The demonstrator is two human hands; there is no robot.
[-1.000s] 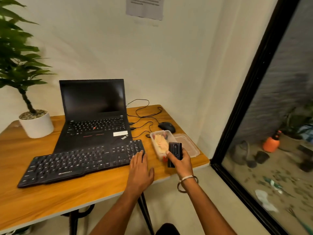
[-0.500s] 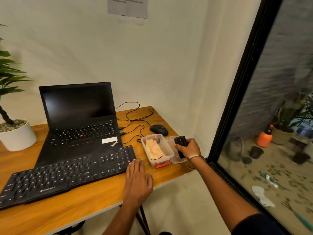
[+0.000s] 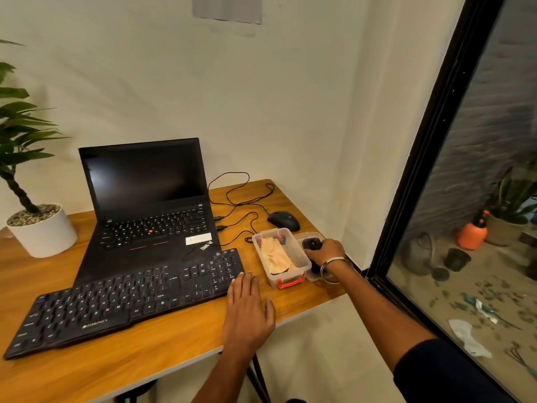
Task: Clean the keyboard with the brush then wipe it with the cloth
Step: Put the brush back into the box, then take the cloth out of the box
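A black external keyboard (image 3: 128,298) lies along the front of the wooden table (image 3: 162,353), in front of an open laptop (image 3: 151,205). My left hand (image 3: 247,309) rests flat on the table at the keyboard's right end, fingers apart, fingertips touching its edge. A clear plastic box (image 3: 302,263) with red latches holds a pale cloth (image 3: 276,255). To its right, my right hand (image 3: 325,253) grips a black brush (image 3: 312,244) and holds it down on the box's clear lid (image 3: 305,236) lying on the table.
A black mouse (image 3: 284,220) with looping cables sits behind the box. A potted plant in a white pot (image 3: 43,231) stands at the far left. A black-framed glass panel (image 3: 430,141) rises just right of the table's edge.
My right hand carried the black brush from in front of the box over to the lid on the box's right. My left hand stayed at the keyboard's end.
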